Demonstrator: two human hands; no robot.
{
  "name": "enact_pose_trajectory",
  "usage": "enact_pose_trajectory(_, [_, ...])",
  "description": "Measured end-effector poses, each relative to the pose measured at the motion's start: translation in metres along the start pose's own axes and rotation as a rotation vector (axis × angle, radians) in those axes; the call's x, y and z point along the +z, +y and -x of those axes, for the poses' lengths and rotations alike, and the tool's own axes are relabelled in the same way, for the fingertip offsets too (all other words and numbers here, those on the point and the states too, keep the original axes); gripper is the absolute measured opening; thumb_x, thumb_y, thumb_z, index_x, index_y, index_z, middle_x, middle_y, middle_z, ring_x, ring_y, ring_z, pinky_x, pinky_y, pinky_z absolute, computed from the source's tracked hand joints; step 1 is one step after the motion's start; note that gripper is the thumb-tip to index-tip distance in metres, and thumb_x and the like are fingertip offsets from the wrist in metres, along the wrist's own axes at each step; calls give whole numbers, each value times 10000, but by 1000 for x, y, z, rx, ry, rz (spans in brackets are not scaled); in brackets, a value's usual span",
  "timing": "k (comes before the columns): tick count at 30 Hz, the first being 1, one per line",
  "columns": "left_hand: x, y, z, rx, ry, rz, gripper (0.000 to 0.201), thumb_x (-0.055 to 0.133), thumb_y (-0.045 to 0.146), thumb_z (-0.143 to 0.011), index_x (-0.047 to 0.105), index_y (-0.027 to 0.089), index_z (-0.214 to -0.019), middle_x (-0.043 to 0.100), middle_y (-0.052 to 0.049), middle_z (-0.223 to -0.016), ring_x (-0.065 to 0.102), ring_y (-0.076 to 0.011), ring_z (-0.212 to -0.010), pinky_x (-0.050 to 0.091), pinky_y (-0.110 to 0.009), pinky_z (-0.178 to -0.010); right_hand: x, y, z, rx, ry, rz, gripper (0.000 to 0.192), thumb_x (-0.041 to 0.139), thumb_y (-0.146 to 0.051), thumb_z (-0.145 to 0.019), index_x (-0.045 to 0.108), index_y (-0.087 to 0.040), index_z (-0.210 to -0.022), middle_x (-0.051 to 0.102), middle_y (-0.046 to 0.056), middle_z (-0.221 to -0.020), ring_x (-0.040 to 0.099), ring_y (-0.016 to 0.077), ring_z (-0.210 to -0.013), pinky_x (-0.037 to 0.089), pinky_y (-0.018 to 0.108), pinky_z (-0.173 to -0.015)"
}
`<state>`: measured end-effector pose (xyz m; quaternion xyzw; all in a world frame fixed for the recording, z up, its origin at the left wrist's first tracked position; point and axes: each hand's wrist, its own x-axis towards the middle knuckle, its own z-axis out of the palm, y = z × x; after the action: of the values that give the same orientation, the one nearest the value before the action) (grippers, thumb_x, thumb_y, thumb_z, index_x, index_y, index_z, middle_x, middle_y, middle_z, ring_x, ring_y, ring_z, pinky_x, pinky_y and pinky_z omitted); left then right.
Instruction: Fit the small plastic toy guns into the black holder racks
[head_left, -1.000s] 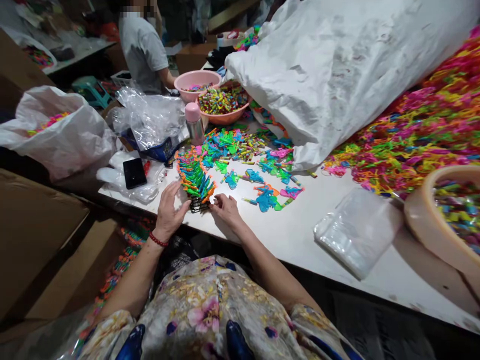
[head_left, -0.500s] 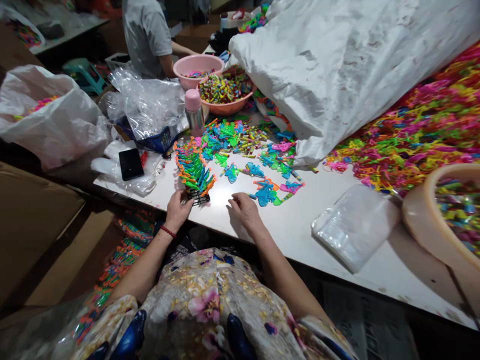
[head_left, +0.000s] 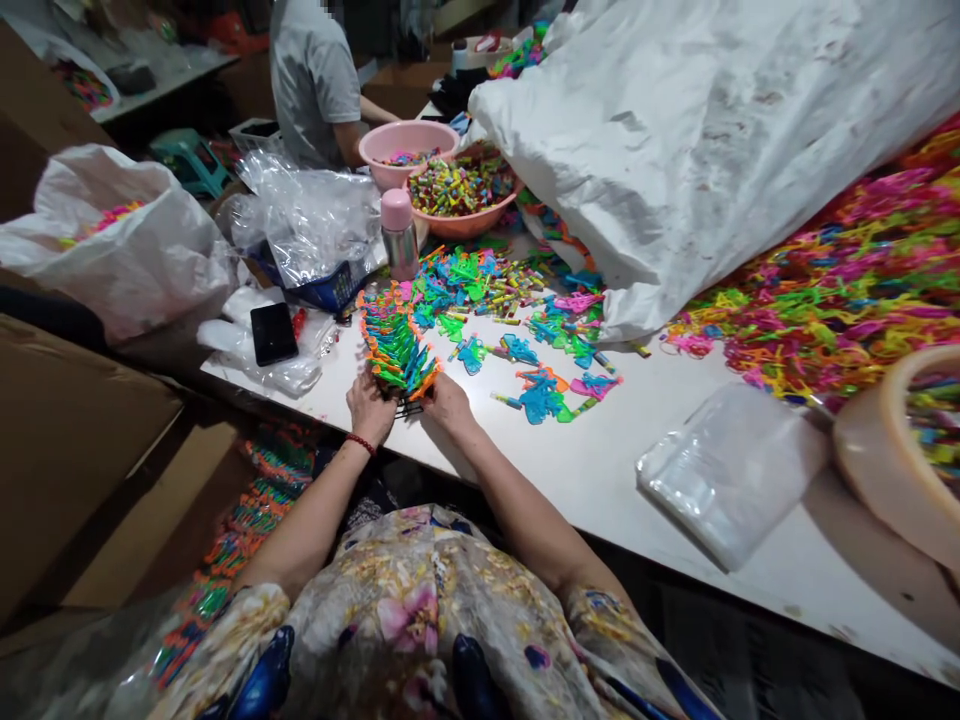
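A tight double row of small plastic toys (head_left: 397, 345), orange, green and blue, stands at the table's near edge, with black bars (head_left: 409, 408) showing under its near end. My left hand (head_left: 371, 410) is closed at the left of that end, its fingertips partly hidden by the toys. On the right side, my right hand (head_left: 448, 405) has its fingers bent in against the same end of the row. Loose blue, green and pink toys (head_left: 540, 392) lie to the right of my right hand, with small printed tubes among them.
Beyond the row stand a pink-capped flask (head_left: 399, 235) and an orange basin (head_left: 461, 222) of small tubes. A phone (head_left: 274, 334) rests on plastic at left. Clear bags (head_left: 727, 475) and a peach tub (head_left: 862, 430) are at right. A person in grey (head_left: 315, 85) sits across.
My right hand has moved left from the bare tabletop to the near end of the toy row. My left hand stays at that end. The whole view has shifted slightly.
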<state>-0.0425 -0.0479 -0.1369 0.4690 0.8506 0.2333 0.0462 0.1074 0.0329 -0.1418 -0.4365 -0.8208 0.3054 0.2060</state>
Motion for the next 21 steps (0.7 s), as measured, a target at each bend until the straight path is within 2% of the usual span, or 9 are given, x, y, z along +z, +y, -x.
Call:
enact_pose_trajectory(5, [-4,10,0,-34,-26,-37,277,583,314,-984,697,252,-1229,691,-100,-1282,578,-318,-1196,434,-449,-1019,5,-1,8,19,28,34,86,603,-160,-826,666,-208,-859,708,61,-887,654,207,-840,469,276,-721])
enact_pose_trajectory(7, [-4,13,1,-48,-30,-46,261,570,301,-990,708,255,-1206,701,-99,-1251,571,-313,-1197,422,-442,-1025,6,-2,13,-33,65,-26,40,616,-205,-837,637,-214,-803,699,63,-859,653,210,-843,486,288,-749])
enact_pose_trajectory(9, [-5,15,0,-60,-29,-51,256,573,303,-991,710,260,-1203,713,-95,-1204,571,-307,-1192,417,-436,-1027,4,-2,18,-46,92,-161,112,633,-279,-852,611,-227,-755,684,48,-806,650,203,-812,501,296,-747])
enact_pose_trajectory(12, [-5,16,-1,-72,-27,-53,240,580,293,-985,717,267,-1180,729,-82,-1138,582,-298,-1166,419,-431,-1012,-2,-1,23,72,98,-449,235,668,-418,-852,605,-236,-718,648,12,-691,630,180,-693,505,289,-666])
enact_pose_trajectory(15, [-4,14,-3,-73,-24,-50,224,580,294,-983,718,264,-1156,737,-76,-1106,592,-292,-1146,424,-425,-993,-15,4,23,324,108,-709,415,705,-608,-819,613,-221,-699,620,8,-589,586,158,-563,484,277,-552])
enact_pose_trajectory(17, [-3,12,-3,-65,-24,-45,226,571,301,-989,713,263,-1160,741,-74,-1096,596,-288,-1146,421,-425,-996,-22,8,21,468,97,-884,531,701,-726,-782,610,-209,-706,633,28,-588,561,143,-512,469,270,-494])
enact_pose_trajectory(19, [-2,11,-3,-52,-27,-37,232,571,311,-992,711,266,-1171,745,-72,-1087,599,-287,-1141,418,-429,-1001,-24,10,18,486,72,-979,545,722,-736,-754,623,-200,-739,650,39,-626,551,133,-511,469,267,-494])
enact_pose_trajectory(21, [-2,11,-4,-36,-33,-28,238,578,319,-991,712,271,-1182,747,-70,-1088,600,-290,-1139,419,-437,-1007,-21,10,14,383,73,-890,433,764,-614,-753,648,-198,-786,645,24,-656,554,136,-551,479,274,-545])
